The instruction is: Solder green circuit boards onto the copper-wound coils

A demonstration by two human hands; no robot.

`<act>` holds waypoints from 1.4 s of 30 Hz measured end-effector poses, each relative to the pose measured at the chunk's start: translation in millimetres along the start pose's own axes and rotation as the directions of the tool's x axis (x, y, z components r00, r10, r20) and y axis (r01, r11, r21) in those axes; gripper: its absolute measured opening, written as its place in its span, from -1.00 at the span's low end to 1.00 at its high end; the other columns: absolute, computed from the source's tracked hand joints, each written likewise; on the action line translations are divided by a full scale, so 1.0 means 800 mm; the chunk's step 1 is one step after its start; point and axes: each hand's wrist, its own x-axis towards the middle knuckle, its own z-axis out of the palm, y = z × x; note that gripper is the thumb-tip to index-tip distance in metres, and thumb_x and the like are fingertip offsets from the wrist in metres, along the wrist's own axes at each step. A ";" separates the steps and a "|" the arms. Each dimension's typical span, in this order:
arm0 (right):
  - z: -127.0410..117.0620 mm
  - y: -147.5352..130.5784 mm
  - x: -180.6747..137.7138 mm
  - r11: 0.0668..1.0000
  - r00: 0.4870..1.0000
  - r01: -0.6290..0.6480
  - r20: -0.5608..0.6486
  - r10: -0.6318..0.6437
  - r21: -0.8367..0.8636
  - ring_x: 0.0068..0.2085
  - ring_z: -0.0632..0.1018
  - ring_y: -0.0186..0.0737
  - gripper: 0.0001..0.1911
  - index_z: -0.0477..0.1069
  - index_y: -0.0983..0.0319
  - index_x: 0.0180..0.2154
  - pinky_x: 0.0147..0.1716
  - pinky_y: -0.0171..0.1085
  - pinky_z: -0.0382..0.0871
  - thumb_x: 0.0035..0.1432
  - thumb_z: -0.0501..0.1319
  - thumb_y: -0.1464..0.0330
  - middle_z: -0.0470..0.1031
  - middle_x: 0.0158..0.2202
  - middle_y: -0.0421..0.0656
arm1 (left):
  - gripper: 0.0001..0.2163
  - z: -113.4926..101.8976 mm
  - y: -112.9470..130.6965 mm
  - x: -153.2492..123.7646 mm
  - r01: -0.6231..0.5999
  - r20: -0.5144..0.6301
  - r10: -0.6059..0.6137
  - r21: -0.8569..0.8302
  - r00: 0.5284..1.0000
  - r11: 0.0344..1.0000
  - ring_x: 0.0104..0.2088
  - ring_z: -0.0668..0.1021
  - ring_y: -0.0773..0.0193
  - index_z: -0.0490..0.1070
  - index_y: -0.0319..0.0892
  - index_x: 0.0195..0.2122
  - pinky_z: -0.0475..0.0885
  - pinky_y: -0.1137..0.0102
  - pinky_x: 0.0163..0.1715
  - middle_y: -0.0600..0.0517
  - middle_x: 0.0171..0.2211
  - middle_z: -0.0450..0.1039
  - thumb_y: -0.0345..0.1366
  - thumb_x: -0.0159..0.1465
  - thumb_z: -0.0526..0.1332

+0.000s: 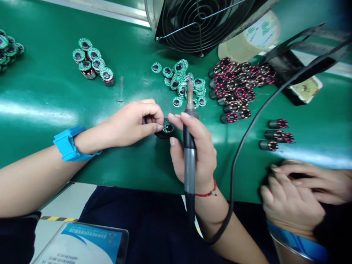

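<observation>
My left hand (134, 123), with a blue wrist strap (68, 144), pinches a small black coil topped by a round green circuit board (166, 128) on the green table (49, 95). My right hand (194, 150) is closed around a soldering iron (189, 146) held upright, tip pointing away from me above the coil; its fingertips also touch the coil. The iron's black cable (247, 135) loops off to the right.
A pile of loose green boards (183, 84) lies just beyond my hands. Assembled coils with boards (92, 62) stand at the left, bare wound coils (239, 88) at the right, and a fan (203, 22) at the back. Another person's hands (297, 194) rest at the lower right edge.
</observation>
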 end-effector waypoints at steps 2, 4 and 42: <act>-0.001 0.000 0.000 1.000 1.000 0.013 -0.002 -0.013 0.015 0.12 0.57 -0.10 -0.39 0.20 0.07 0.28 0.16 0.03 0.46 0.23 0.16 0.46 0.58 0.08 -0.11 | -0.94 0.002 0.002 0.000 0.004 -0.014 -0.004 -0.009 1.000 1.000 -0.40 0.45 0.42 0.46 -0.22 -0.39 0.32 0.50 -0.38 0.09 -0.40 0.43 -0.47 0.22 0.24; -0.001 0.000 0.001 0.999 1.000 0.031 0.001 -0.031 0.035 0.11 0.57 -0.10 -0.37 0.19 0.07 0.29 0.14 0.02 0.47 0.20 0.17 0.47 0.58 0.08 -0.12 | -0.93 0.005 0.004 0.000 -0.001 -0.033 0.000 -0.022 0.999 1.000 -0.41 0.44 0.44 0.46 -0.22 -0.39 0.31 0.51 -0.40 0.09 -0.41 0.44 -0.47 0.23 0.23; -0.018 -0.008 -0.008 0.993 0.925 -0.009 -0.376 0.053 0.118 -0.58 0.50 -0.42 -0.75 0.57 0.20 -0.06 -0.67 -0.37 0.36 0.31 0.22 0.25 0.54 -0.47 -0.26 | -0.86 0.019 0.013 0.001 0.158 -0.144 -0.141 0.114 0.980 0.981 -0.45 0.36 0.42 0.41 -0.22 -0.48 0.25 0.40 -0.41 0.11 -0.47 0.36 -0.53 0.19 0.17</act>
